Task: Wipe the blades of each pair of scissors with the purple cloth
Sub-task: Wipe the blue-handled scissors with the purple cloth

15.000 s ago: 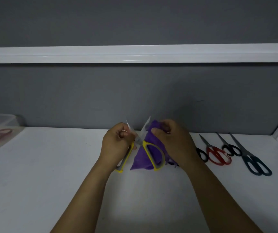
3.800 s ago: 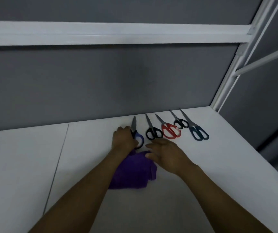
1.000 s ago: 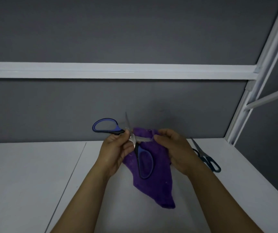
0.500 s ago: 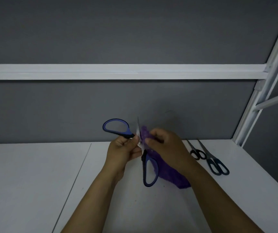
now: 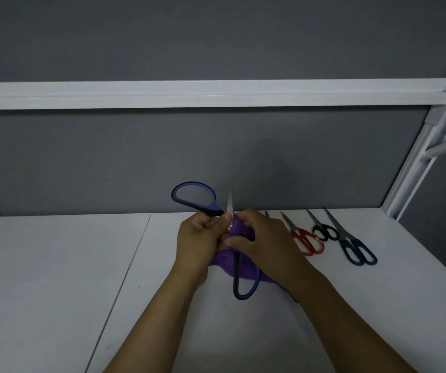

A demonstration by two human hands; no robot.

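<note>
My left hand (image 5: 203,238) grips the blue-handled scissors (image 5: 195,196) near the pivot, above the white table. The scissors are spread open: one handle loop points up and left, the other hangs down at the centre, and one blade tip sticks up between my hands. My right hand (image 5: 262,238) holds the purple cloth (image 5: 239,228) bunched around the other blade, which is hidden. The rest of the cloth hangs under my hands.
To the right on the white table (image 5: 55,265) lie red-handled scissors (image 5: 306,242), small black-handled scissors (image 5: 324,231) and dark teal-handled scissors (image 5: 356,250). A grey wall with a white rail is behind. A white post (image 5: 416,170) stands at the right corner.
My right hand has drawn the cloth closer to the pivot and now covers more of the blade. The view has shifted slightly, showing the red scissors on the right.
</note>
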